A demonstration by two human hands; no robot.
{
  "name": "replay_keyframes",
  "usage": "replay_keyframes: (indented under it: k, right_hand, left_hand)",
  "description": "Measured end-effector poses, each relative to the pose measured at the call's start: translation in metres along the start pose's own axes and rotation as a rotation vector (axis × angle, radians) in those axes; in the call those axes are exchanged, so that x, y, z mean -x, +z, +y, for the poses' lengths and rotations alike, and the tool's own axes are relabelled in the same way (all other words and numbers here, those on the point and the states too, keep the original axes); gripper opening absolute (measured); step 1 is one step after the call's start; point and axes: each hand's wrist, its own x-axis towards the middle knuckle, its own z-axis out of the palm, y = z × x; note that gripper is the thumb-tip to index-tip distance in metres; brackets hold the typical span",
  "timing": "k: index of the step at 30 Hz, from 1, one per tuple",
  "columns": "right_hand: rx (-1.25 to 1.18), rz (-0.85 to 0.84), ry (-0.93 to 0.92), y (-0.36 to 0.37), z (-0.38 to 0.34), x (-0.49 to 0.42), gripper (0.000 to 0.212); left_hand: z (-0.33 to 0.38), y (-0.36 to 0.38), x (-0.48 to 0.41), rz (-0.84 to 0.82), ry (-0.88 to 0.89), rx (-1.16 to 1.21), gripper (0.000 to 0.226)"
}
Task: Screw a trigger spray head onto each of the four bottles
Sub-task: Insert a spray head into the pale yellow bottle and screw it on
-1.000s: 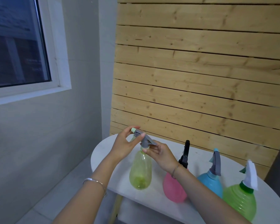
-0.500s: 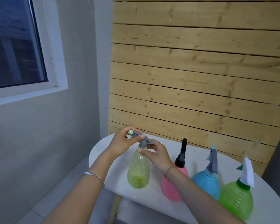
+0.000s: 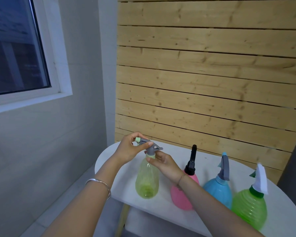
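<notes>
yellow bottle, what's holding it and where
The left hand pinches the nozzle end of the grey spray head; the right hand grips the collar at the yellow bottle neck.

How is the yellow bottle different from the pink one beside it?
The yellow bottle is see-through and slimmer; the pink bottle is opaque and rounder at the base. The yellow one carries a grey spray head, the pink one a black head. The left hand and right hand are on the yellow bottle's head and neck; the pink one stands untouched. Both stand upright on the white table.
</notes>
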Motion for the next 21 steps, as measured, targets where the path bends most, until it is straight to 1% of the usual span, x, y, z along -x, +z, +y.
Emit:
replay_keyframes:
  k: [1,2,4,5,6,7,9,10,11,12,14,15,17,19,21]
  right_hand:
    - [-0.011,0.007,-0.006,0.0,0.002,0.0,0.028]
    - [-0.033,0.05,-0.018,0.002,0.002,0.001,0.028]
    - [-0.053,0.161,-0.045,0.01,0.003,0.0,0.038]
    - [-0.04,0.18,-0.051,0.013,0.004,-0.002,0.043]
    - [-0.019,0.164,-0.041,0.013,0.003,-0.003,0.047]
    - [-0.013,0.108,-0.019,0.01,0.003,-0.004,0.048]
    - [-0.033,-0.027,0.02,0.002,0.004,-0.005,0.038]
    - [-0.041,-0.041,0.021,-0.001,0.005,-0.004,0.032]
    - [-0.062,-0.013,0.008,0.0,0.006,-0.005,0.029]
    - [-0.076,0.051,-0.014,0.003,0.006,-0.004,0.029]
    - [-0.037,0.154,-0.061,0.01,0.005,-0.005,0.034]
    - [-0.006,0.147,-0.071,0.012,0.004,-0.005,0.038]
    - [0.005,0.043,-0.034,0.01,0.002,-0.005,0.041]
    - [-0.016,-0.018,0.007,0.002,0.001,-0.004,0.03]
    - [-0.069,0.034,-0.031,0.0,0.002,-0.002,0.02]
  left_hand:
    - [-0.001,0.0,-0.001,-0.002,0.003,0.008,0.009]
    - [-0.002,0.001,-0.001,-0.002,0.006,0.008,0.009]
    - [-0.003,0.002,-0.001,-0.001,0.006,-0.002,0.009]
    - [-0.003,0.001,0.0,0.0,0.004,-0.007,0.009]
    - [-0.003,0.0,0.0,0.002,-0.002,-0.009,0.009]
    - [-0.002,-0.001,0.001,0.001,-0.007,-0.01,0.009]
    - [0.002,-0.002,0.002,-0.007,-0.002,-0.009,0.009]
    - [0.003,-0.001,0.002,-0.016,0.001,-0.001,0.01]
    - [0.004,0.0,0.001,-0.021,0.001,0.002,0.01]
    - [0.004,0.002,0.001,-0.02,0.0,0.0,0.01]
    - [0.004,0.003,0.001,-0.009,-0.003,-0.015,0.01]
    - [0.004,0.002,0.001,-0.003,-0.006,-0.017,0.01]
    - [0.003,-0.001,0.001,-0.007,-0.017,-0.023,0.012]
    - [0.004,-0.002,0.0,-0.019,-0.017,-0.033,0.013]
    - [0.005,-0.001,0.0,-0.028,-0.012,-0.023,0.013]
